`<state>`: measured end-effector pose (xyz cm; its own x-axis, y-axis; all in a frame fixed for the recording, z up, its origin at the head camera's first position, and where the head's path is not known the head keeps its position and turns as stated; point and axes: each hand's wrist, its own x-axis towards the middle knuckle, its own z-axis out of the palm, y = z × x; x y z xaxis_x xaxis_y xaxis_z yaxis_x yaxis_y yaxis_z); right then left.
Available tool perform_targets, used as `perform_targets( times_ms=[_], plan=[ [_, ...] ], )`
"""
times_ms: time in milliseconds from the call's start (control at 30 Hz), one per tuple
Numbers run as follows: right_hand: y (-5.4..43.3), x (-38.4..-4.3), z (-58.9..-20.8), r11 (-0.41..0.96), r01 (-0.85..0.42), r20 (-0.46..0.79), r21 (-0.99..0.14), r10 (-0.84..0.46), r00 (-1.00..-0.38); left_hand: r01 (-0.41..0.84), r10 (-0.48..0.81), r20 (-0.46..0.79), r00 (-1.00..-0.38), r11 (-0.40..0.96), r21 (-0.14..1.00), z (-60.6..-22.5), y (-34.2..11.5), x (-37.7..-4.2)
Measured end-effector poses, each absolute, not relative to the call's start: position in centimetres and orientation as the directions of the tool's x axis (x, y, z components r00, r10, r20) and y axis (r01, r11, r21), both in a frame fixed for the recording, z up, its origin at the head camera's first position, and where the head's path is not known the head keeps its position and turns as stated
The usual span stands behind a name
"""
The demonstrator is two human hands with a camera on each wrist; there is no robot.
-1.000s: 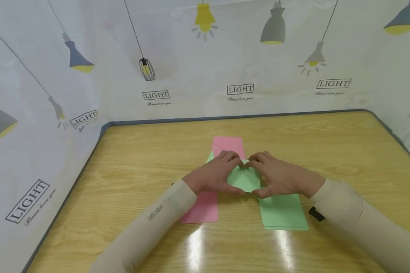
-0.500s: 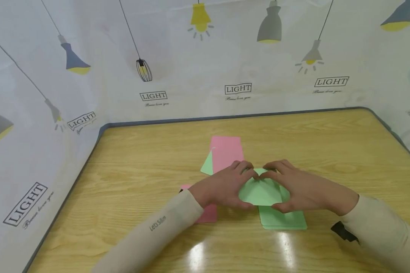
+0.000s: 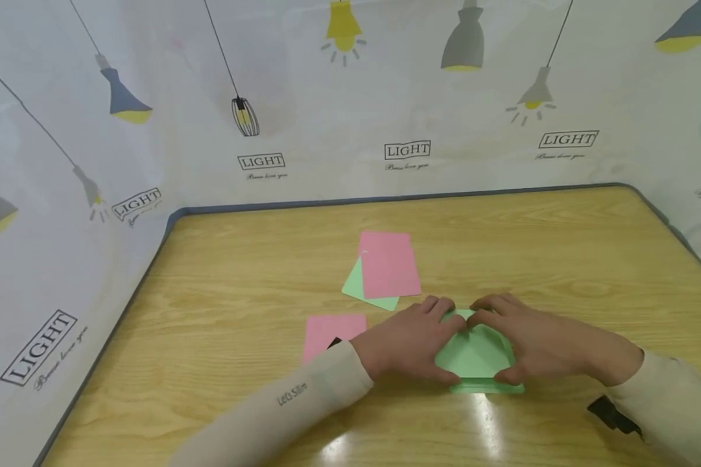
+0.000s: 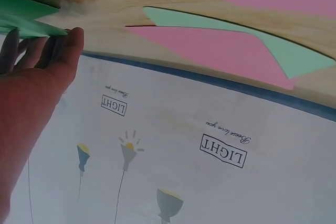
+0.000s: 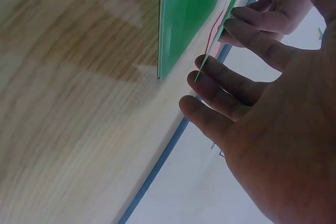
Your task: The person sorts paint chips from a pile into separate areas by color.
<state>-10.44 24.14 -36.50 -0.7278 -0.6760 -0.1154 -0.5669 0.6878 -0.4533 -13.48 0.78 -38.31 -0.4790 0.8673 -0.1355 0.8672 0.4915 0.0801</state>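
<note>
Green card (image 3: 473, 357): held just above the green stack (image 5: 186, 19); you do best to lower it level, matching near edges before you release. The stack's far edge is mostly hidden, so alignment there is hard to judge. Position: between your left hand (image 3: 417, 340) and right hand (image 3: 551, 340), each pinching it, thumb against fingers. Outlying: pink card (image 3: 332, 332), leftward on the table (image 3: 239, 272).
</note>
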Motion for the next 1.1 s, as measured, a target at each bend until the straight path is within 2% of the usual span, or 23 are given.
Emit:
perform_targets(
  times_ms=[333,1100],
  plan=[
    [25.0,-9.8,-37.8,0.678,-0.596,-0.085,-0.43,-0.688,-0.721,0.871,0.857,-0.183,-0.483,0.492,0.005,-38.9,1.9,-12.6],
    [24.5,-10.3,-38.3,0.66,-0.623,-0.065,-0.419,-0.706,-0.705,0.884,0.876,-0.142,-0.46,0.467,0.012,-39.6,1.2,-12.9]
  ],
)
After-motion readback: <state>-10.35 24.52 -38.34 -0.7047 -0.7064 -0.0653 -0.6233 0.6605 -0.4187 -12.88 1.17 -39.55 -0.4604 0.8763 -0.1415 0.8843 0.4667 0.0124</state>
